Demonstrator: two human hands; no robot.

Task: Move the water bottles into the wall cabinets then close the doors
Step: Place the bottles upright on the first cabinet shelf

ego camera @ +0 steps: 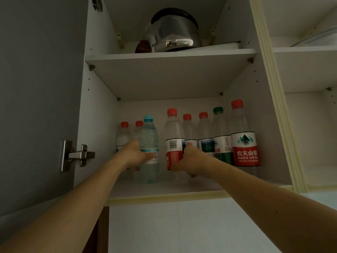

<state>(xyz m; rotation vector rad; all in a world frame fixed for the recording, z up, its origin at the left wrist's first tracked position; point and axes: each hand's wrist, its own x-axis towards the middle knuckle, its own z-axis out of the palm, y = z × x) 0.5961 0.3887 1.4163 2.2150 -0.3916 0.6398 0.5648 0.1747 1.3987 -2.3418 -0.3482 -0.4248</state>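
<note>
Lower shelf, frame centre: left hand (135,154) wrapped the blue-capped bottle (149,143); right hand (189,159) gripped the red-label bottle (174,141). Risk: a careless release could topple close-packed neighbours; open door (36,88) awaited closing.

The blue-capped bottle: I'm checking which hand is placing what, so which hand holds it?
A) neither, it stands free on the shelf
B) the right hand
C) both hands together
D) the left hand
D: the left hand is wrapped round the blue-capped bottle on the lower shelf, while the right hand grips the red-labelled bottle beside it.
</note>
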